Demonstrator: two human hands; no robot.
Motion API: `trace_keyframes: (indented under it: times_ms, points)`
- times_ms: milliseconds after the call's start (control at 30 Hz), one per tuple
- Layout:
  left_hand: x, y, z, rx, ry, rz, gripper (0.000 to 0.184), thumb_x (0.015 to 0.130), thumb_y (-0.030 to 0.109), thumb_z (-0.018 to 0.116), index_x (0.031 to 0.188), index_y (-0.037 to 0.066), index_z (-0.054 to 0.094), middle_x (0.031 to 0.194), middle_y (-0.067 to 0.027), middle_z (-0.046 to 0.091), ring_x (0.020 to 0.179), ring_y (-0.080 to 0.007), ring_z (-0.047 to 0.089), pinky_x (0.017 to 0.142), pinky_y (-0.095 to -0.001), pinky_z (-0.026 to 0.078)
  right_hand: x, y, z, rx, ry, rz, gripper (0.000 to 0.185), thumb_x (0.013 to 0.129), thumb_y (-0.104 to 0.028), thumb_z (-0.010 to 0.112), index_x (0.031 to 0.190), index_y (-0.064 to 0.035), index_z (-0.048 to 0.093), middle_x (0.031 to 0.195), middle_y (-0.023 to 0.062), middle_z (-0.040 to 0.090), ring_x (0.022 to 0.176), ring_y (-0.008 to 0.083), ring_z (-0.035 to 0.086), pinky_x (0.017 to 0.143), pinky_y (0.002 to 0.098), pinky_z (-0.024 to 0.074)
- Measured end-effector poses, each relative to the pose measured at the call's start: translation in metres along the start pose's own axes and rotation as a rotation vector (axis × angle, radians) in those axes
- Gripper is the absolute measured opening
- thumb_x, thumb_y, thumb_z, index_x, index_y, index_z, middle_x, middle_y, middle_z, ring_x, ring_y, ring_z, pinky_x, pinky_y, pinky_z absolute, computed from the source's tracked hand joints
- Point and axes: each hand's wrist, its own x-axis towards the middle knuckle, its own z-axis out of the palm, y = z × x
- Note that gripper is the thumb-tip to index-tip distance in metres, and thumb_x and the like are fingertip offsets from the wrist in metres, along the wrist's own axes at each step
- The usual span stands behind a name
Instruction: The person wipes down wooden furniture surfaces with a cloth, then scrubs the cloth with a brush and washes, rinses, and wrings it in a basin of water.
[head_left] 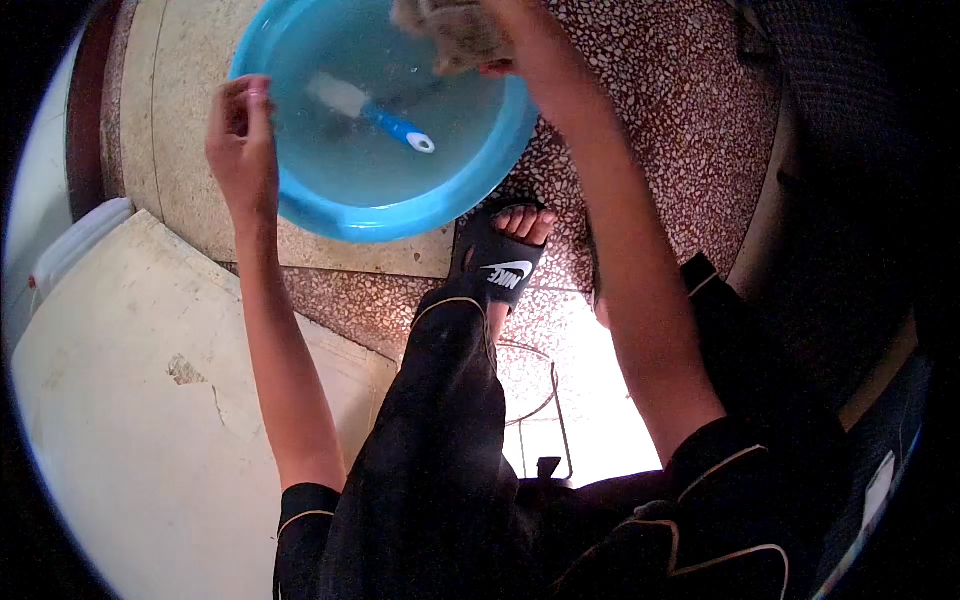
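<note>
Water fills a light blue plastic tub [375, 222] on the floor. A brush with a blue-and-white handle [398, 130] lies in it, its pale head under the cloudy water. At the tub's far right side, my right hand [515, 25] is closed on a wet grey-brown cloth [455, 32]; the frame's top edge cuts off part of both. My left hand [243, 140] is beside the tub's left rim, fingers curled in and thumb against them. Whatever it may pinch is too small or hidden to name.
My foot in a black slide sandal [505, 255] stands close to the tub's near edge. A worn cream-coloured board or panel [150, 400] lies at the lower left. Speckled terrazzo floor [660, 100] runs along the right. A thin metal frame [560, 420] shows below me.
</note>
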Motion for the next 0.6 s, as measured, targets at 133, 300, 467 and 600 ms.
trace_keyframes:
  times_ms: [133, 300, 467, 600]
  points:
    - [-0.012, 0.043, 0.041, -0.477, -0.372, -0.1, 0.03, 0.094, 0.025, 0.064, 0.116, 0.004, 0.061, 0.104, -0.0062, 0.066, 0.092, -0.0135, 0.064, 0.08, -0.0279, 0.051, -0.028, -0.031, -0.042, 0.436, -0.153, 0.365, 0.044, 0.095, -0.042, 0.057, 0.12, -0.0061, 0.059, 0.101, 0.0118, 0.069, 0.082, 0.0193, 0.069, 0.064, 0.0294, 0.0545]
    - [-0.034, 0.105, 0.104, -1.151, -0.403, -0.459, 0.043, 0.093, 0.022, 0.067, 0.129, 0.002, 0.051, 0.119, -0.0077, 0.061, 0.108, -0.0159, 0.06, 0.092, -0.0313, 0.049, -0.043, -0.079, -0.068, 0.143, -0.422, 0.456, 0.059, 0.096, -0.046, 0.053, 0.142, -0.0109, 0.04, 0.12, 0.0156, 0.062, 0.093, 0.0253, 0.07, 0.062, 0.0308, 0.061]
    - [-0.062, 0.136, 0.14, -1.158, -0.44, -0.272, 0.035, 0.095, 0.014, 0.063, 0.126, 0.001, 0.052, 0.118, -0.0065, 0.062, 0.106, -0.0138, 0.059, 0.094, -0.0296, 0.046, -0.064, -0.102, -0.138, -0.359, -0.46, 0.555, 0.063, 0.094, -0.048, 0.055, 0.143, -0.0121, 0.038, 0.128, 0.0197, 0.055, 0.101, 0.0295, 0.066, 0.07, 0.0372, 0.0588]
    - [-0.081, 0.148, 0.173, -1.063, -0.626, -0.393, 0.038, 0.093, 0.016, 0.064, 0.126, 0.0, 0.051, 0.115, -0.0067, 0.062, 0.107, -0.0145, 0.059, 0.094, -0.0303, 0.044, -0.113, -0.105, -0.19, -0.796, -0.277, 0.289, 0.048, 0.095, -0.047, 0.056, 0.124, -0.0092, 0.061, 0.117, 0.012, 0.062, 0.098, 0.022, 0.065, 0.083, 0.0377, 0.0529]
